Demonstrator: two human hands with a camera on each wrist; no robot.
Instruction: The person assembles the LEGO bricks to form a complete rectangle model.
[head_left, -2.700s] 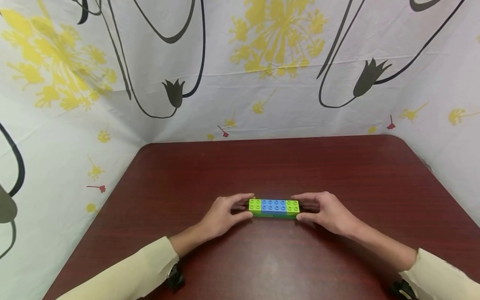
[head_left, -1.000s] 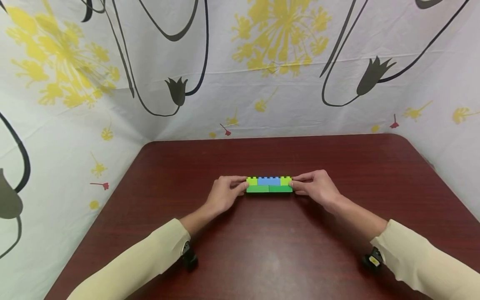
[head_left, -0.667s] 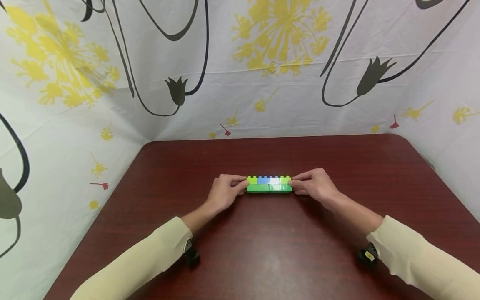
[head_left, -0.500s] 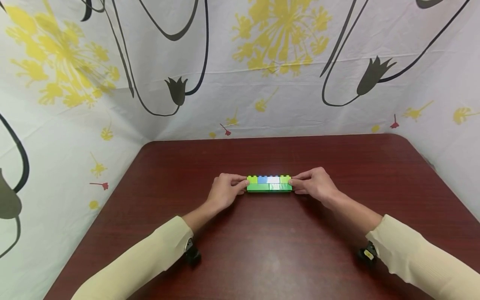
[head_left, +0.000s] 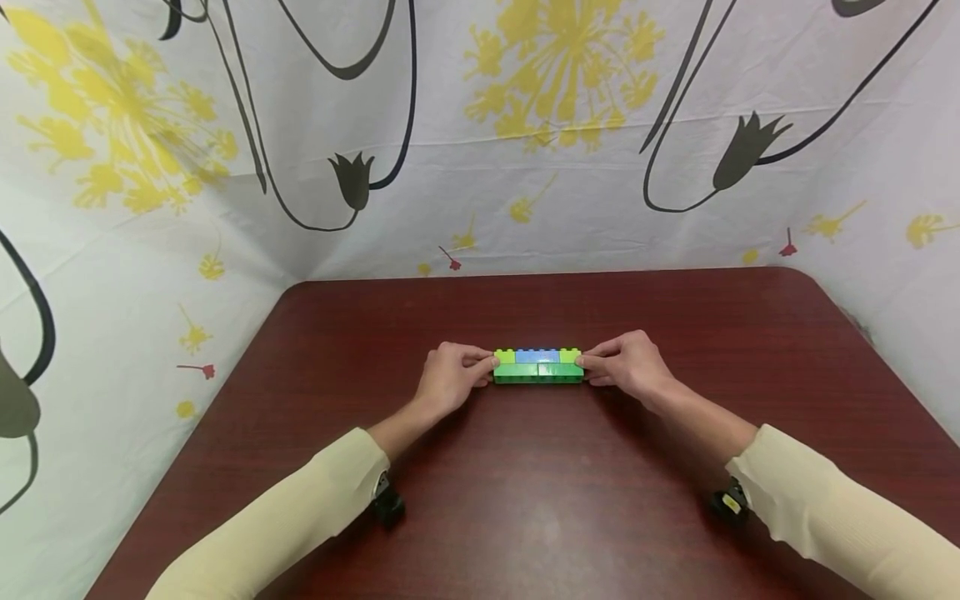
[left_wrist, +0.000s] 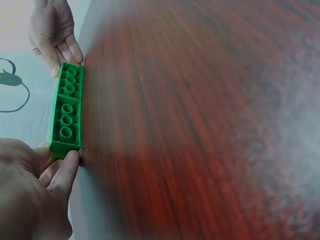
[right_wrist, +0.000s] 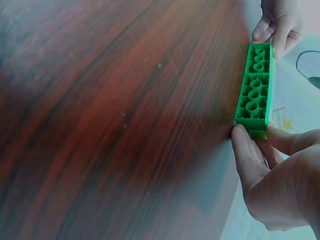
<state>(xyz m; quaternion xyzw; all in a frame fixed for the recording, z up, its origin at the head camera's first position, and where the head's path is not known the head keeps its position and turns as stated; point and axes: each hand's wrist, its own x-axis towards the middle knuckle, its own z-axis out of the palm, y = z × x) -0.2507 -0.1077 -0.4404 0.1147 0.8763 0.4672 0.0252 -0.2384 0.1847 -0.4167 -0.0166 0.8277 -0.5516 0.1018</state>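
A bar of toy building bricks (head_left: 538,372) is held up in front of me, its near side facing the head camera. Its upper layer has a blue brick (head_left: 537,356) between two lime green bricks (head_left: 506,357); two green bricks make the lower layer. My left hand (head_left: 446,380) pinches the left end between thumb and fingers, and my right hand (head_left: 634,367) pinches the right end the same way. Both wrist views show the hollow green underside (left_wrist: 67,107) with its round tubes. The bar appears raised off the table and tilted.
A dark red-brown wooden table (head_left: 525,483) with rounded far corners lies below. White cloth (head_left: 465,200) printed with yellow and grey flowers hangs behind it and along both sides. Black devices (head_left: 388,502) are strapped at both wrists.
Since the earliest frame, both hands have raised the brick bar away from me and tipped it, so its side shows more than its studs. Lately it has tilted slightly further, showing some underside.
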